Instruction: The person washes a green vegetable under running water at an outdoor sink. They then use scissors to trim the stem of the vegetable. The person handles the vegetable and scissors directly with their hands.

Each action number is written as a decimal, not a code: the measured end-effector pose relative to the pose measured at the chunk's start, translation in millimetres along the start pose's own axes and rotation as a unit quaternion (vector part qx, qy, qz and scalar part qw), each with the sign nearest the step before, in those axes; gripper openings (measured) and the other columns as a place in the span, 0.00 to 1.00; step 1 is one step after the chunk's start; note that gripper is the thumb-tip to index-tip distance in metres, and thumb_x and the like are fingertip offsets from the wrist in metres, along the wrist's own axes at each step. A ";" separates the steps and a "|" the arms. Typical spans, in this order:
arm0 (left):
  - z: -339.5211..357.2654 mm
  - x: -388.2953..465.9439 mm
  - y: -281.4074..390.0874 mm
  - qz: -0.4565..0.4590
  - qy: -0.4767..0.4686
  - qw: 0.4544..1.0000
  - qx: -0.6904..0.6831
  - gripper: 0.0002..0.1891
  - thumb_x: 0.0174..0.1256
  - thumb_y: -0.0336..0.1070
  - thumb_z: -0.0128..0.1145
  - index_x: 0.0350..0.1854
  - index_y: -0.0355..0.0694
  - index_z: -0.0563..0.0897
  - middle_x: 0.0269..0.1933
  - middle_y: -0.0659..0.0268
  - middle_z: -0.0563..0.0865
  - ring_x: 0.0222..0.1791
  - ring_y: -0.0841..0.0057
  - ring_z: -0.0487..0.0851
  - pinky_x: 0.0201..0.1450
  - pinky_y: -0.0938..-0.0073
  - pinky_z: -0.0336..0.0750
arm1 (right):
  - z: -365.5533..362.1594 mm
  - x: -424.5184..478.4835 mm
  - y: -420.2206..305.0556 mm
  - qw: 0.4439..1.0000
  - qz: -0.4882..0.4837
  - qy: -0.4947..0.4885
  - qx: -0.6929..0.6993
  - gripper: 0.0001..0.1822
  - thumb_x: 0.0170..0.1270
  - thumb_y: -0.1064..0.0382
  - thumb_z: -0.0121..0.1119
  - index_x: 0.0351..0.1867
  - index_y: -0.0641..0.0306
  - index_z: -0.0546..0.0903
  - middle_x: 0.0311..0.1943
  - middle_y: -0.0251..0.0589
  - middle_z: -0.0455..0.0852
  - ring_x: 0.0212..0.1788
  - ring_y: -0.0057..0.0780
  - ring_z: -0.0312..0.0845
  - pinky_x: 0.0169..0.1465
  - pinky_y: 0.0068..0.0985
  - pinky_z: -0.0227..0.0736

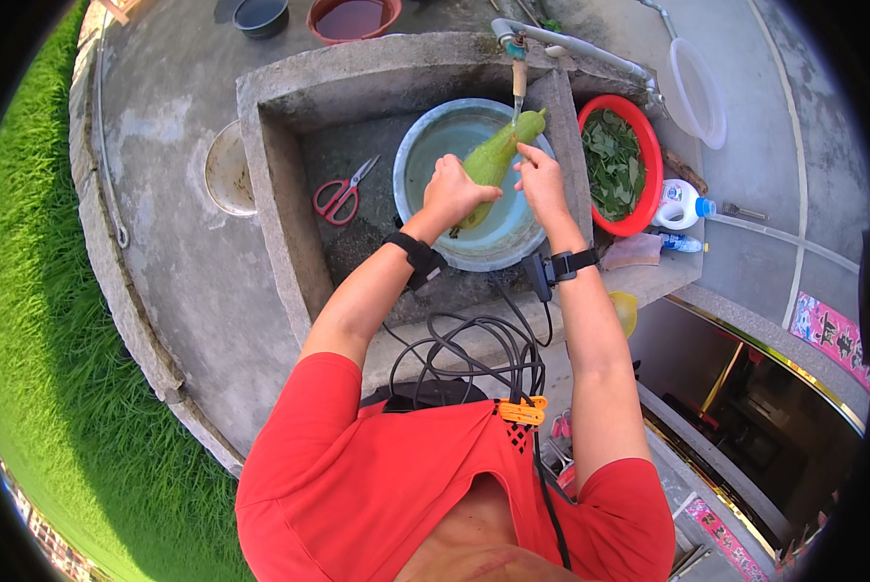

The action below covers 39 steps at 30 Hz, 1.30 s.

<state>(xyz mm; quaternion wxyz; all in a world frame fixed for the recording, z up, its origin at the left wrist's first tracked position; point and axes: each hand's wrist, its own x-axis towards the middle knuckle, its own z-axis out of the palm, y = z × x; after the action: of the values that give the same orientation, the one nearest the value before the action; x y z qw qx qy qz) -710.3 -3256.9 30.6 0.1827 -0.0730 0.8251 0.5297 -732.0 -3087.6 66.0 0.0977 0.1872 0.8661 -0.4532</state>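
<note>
A long green gourd (pixel 489 158) lies slantwise over a blue-grey plastic basin (pixel 404 164) that holds water. My left hand (pixel 455 190) grips the gourd near its lower end, the thumb across its top. My right hand (pixel 541 180) is at the gourd's narrower upper part, its index finger stretched out at the skin and the other fingers curled with nothing seen in them. Water runs from a tap (pixel 516 52) with a tan sleeve on its spout onto the gourd's upper part. Part of the lower end is hidden behind my left hand.
Red-handled scissors (pixel 342 193) lie in the concrete sink (pixel 282 211), left of the basin. A red basin (pixel 656 164) of green leaves stands right, beside a white detergent bottle (pixel 679 204) and a plastic bottle (pixel 680 242). Black cables (pixel 471 349) hang in loops before my chest.
</note>
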 end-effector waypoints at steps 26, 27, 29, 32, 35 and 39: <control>-1.4 -16.7 -5.6 -0.003 -0.016 1.000 -0.015 0.50 0.35 0.56 0.77 0.55 0.21 0.70 0.54 0.43 0.77 0.54 0.56 0.81 0.55 0.64 0.75 | -11.9 -11.3 -0.7 0.997 -0.070 -0.040 0.020 0.15 0.68 0.70 0.53 0.53 0.63 0.84 0.42 0.39 0.80 0.22 0.24 0.77 0.32 0.22 0.74; -1.1 -16.5 -6.2 -0.004 -0.016 1.000 -0.016 0.50 0.35 0.56 0.77 0.55 0.21 0.70 0.54 0.43 0.77 0.54 0.56 0.80 0.56 0.64 0.75 | -11.4 -11.8 1.4 0.996 -0.079 -0.039 0.009 0.15 0.68 0.71 0.53 0.53 0.63 0.84 0.42 0.39 0.80 0.22 0.24 0.77 0.33 0.22 0.74; -0.7 -15.9 -7.4 -0.007 -0.015 1.000 -0.020 0.50 0.35 0.56 0.77 0.55 0.22 0.70 0.54 0.43 0.77 0.54 0.56 0.80 0.56 0.64 0.75 | -10.3 -13.2 4.7 0.994 -0.098 -0.040 -0.012 0.16 0.68 0.71 0.52 0.54 0.61 0.84 0.42 0.39 0.80 0.22 0.23 0.77 0.33 0.22 0.75; -0.7 -14.0 -7.2 -0.004 -0.012 1.000 -0.012 0.50 0.35 0.57 0.77 0.55 0.22 0.70 0.54 0.43 0.77 0.55 0.56 0.80 0.56 0.64 0.75 | -5.5 -16.6 0.0 0.996 -0.093 0.004 0.013 0.18 0.67 0.72 0.52 0.55 0.59 0.84 0.42 0.40 0.80 0.23 0.23 0.77 0.34 0.22 0.75; -2.9 -15.1 -5.4 -0.002 -0.019 1.000 -0.007 0.50 0.35 0.57 0.77 0.55 0.22 0.70 0.54 0.42 0.77 0.55 0.55 0.80 0.56 0.64 0.75 | -2.6 -15.5 -3.3 0.997 -0.078 -0.003 -0.011 0.19 0.66 0.72 0.51 0.56 0.58 0.84 0.42 0.40 0.79 0.23 0.22 0.77 0.34 0.22 0.75; -1.4 -14.1 -3.1 -0.009 -0.020 1.000 -0.012 0.50 0.35 0.57 0.77 0.55 0.22 0.70 0.55 0.42 0.77 0.55 0.56 0.80 0.56 0.64 0.75 | -2.4 -9.6 -2.7 0.998 -0.053 -0.019 -0.005 0.19 0.66 0.72 0.50 0.56 0.60 0.83 0.43 0.40 0.78 0.24 0.23 0.78 0.34 0.23 0.75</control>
<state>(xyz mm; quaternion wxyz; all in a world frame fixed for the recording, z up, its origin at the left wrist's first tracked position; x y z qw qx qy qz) -696.6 -3260.6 33.8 0.2032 -0.0719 0.8143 0.5390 -724.4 -3089.3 72.6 0.0910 0.1320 0.8751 -0.4566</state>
